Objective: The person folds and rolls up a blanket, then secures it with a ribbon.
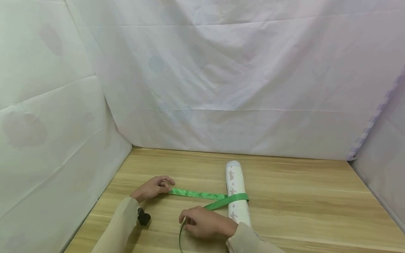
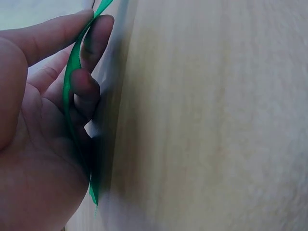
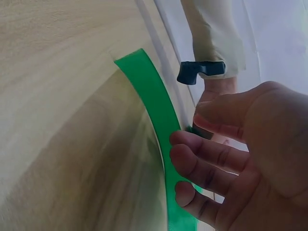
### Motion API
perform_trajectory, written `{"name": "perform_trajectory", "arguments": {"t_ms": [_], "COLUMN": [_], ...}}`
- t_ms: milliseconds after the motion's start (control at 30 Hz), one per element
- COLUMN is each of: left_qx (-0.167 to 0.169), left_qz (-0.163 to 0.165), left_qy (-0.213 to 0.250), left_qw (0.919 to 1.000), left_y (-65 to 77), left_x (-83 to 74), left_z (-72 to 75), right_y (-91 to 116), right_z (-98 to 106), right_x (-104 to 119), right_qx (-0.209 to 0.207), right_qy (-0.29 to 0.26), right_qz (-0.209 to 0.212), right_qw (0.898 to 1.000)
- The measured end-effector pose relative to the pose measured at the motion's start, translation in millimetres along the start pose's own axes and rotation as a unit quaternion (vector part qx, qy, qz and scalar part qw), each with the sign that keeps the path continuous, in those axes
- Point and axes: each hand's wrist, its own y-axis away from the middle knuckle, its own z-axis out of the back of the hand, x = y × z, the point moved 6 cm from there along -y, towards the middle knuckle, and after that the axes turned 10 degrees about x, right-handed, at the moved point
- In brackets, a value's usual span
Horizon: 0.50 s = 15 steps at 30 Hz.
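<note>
A white rolled-up sheet point(image 1: 235, 182) printed with small brownish figures lies lengthwise on the wooden table. Round its middle passes a green ribbon point(image 1: 199, 194), whose two lengths both come off on the left side. My left hand point(image 1: 152, 188) pinches one length between thumb and fingertips; in the left wrist view its tail runs down across the palm. Nearer me, my right hand point(image 1: 204, 221) holds the other length at its curled fingertips, left of the roll. Beyond those fingers the ribbon's free end point(image 3: 134, 62) curves away, seen in the right wrist view. My right forearm hides the roll's near end.
The wooden table point(image 1: 303, 196) extends right of the roll to a pale side wall. White cloth point(image 1: 221, 88) hangs behind the table, and another sheet covers the left side. A small black device point(image 1: 143, 217) is on the left wrist.
</note>
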Motion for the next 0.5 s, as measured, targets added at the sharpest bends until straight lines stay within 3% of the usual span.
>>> {"name": "perform_trajectory", "arguments": {"t_ms": [333, 500], "left_qx": [-0.020, -0.033], "left_qz": [-0.005, -0.008], "left_qy": [0.012, 0.021], "left_qw": [0.9997, 0.9992], "left_y": [2.8, 5.9], "left_x": [-1.5, -7.3], "left_z": [4.5, 7.9], "right_y": [12.0, 17.5], "right_z": [18.0, 30.8], "right_x": [-5.1, -12.3], "right_qx": [-0.029, -0.063], "right_qy": [-0.029, -0.059], "right_qz": [-0.018, -0.027], "right_qw": [0.999, 0.996]}}
